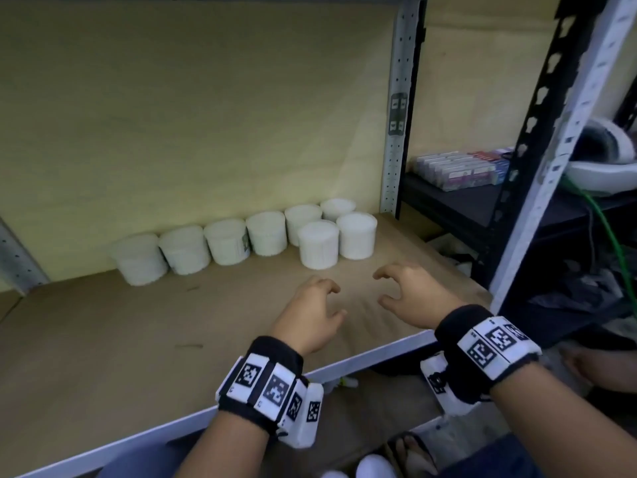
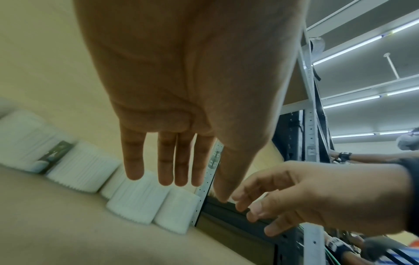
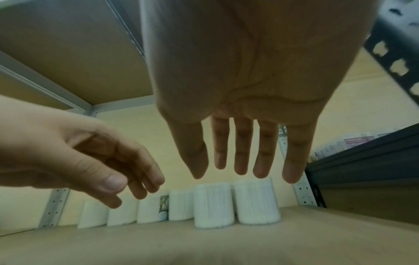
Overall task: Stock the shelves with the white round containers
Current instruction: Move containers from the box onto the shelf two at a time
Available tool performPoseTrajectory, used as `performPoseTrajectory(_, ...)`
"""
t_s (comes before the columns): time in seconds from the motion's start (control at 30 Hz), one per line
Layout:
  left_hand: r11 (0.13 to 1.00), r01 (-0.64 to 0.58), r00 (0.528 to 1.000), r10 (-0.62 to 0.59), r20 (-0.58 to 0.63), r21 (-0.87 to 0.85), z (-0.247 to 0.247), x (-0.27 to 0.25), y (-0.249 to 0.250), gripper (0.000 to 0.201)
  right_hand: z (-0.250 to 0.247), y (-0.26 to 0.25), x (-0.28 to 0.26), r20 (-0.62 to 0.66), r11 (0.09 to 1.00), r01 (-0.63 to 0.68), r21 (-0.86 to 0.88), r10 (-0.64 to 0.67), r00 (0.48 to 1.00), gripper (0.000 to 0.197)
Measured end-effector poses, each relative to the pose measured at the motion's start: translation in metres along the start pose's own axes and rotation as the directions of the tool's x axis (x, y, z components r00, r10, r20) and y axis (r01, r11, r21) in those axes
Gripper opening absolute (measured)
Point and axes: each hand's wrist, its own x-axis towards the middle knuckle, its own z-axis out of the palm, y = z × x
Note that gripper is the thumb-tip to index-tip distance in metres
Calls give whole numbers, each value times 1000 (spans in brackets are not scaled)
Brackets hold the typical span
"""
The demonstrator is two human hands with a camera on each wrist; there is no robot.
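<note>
Shelving of pale grey perforated steel posts frames a brown board shelf with a cream back wall. Beside it on the right stands a black metal rack carrying a row of small purple-and-white packets.

Eight white round ribbed plastic containers stand upright at the back of the brown shelf. Six form a row along the wall, running from the left toward the right rear corner post, each touching or just beside its neighbour. Two more stand in front of the right end of that row: one on the left, one on the right, side by side. One container in the row shows a small dark printed label.

Over the front half of the shelf hover both hands, near each other and well short of the containers. The left hand is empty, fingers loosely bent and spread, palm down. The right hand is likewise empty, fingers and thumb gently curved apart, grasping nothing. Each wrist wears a black band with white square-patterned marker blocks.
</note>
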Motion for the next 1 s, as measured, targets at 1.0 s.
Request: performPoseTrajectory(1.0, 908, 405, 724, -392, 567, 111, 230, -108, -99, 61, 237, 58, -92, 602, 960, -163, -227, 270, 752, 50)
